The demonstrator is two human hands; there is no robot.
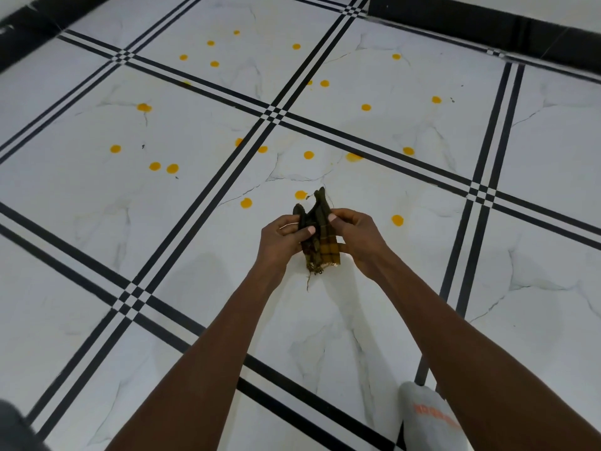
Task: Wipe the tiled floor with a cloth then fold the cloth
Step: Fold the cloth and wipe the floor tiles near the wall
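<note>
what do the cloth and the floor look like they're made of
Cloth: looks like woven fabric, matte, dark green and yellow plaid, with frayed threads dangling from its lower edge. Floor: apparently glossy ceramic or porcelain tile printed as white marble, going by grey veins, black border stripes and soft reflections.

The cloth point(320, 236) is a small checked piece in dark olive green and mustard yellow with frayed edges and loose threads hanging from its lower end; it is bunched upright, held off the floor between the left hand point(283, 237) and the right hand point(356, 237), its dark upper folds sticking up above the fingers. The tiled floor point(195, 255) is glossy white marble-look tile with thin grey veins and triple black border lines, and is dotted with many round orange-yellow spots, most beyond the cloth.
</note>
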